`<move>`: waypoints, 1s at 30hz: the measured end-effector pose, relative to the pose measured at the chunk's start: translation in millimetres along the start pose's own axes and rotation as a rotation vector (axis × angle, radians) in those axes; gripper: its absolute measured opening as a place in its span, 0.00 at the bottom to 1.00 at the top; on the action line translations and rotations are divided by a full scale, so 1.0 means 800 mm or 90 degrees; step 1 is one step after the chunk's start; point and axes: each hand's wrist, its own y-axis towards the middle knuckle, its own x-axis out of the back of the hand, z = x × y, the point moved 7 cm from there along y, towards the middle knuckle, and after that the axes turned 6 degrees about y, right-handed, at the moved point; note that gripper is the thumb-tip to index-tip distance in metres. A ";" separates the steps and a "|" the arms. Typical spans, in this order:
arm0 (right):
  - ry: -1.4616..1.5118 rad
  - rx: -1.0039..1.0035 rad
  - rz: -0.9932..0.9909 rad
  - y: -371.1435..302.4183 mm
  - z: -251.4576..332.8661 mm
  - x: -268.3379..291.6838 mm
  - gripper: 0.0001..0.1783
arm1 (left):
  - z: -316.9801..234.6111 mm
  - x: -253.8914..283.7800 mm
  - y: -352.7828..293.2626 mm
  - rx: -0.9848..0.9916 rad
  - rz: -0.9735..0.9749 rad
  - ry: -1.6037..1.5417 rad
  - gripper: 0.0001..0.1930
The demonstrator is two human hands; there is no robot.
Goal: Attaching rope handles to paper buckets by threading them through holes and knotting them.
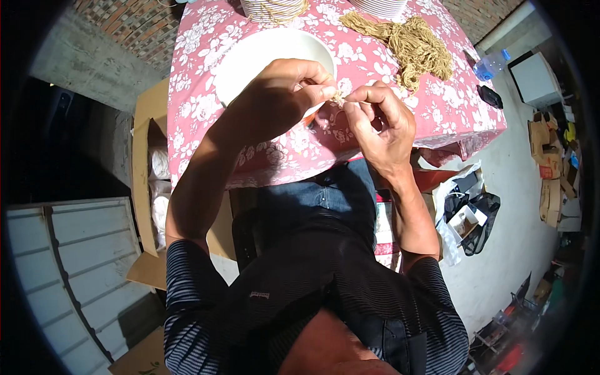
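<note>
Over the near part of the table, my left hand (294, 87) and my right hand (384, 125) face each other, fingertips almost touching. Both pinch a short bit of tan cord (338, 98), which looks knotted or frayed; its finer shape is too small to make out. Behind my left hand sits a wide white bowl (275, 45), its near side covered by that hand and forearm. A loose heap of tan cord (422, 50) lies beyond my right hand. Something orange (310, 117) shows under the hands, mostly hidden.
A pink floral cloth (206, 94) covers the table. Two ribbed white containers, one with cord (275, 11) over it, stand at the far edge. A water bottle (492, 65) and a black object (490, 97) are at the right. A cardboard box (150, 181) stands left, a bag (465, 212) right.
</note>
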 end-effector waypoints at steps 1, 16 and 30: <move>0.000 -0.001 0.002 0.001 0.003 0.000 0.07 | 0.001 -0.002 0.000 0.020 0.028 0.014 0.14; -0.051 0.006 -0.042 0.000 0.014 -0.006 0.10 | -0.009 -0.004 -0.003 -0.170 -0.037 0.135 0.12; -0.098 0.080 -0.058 -0.001 0.025 -0.003 0.14 | -0.005 -0.005 -0.003 -0.040 -0.020 0.040 0.12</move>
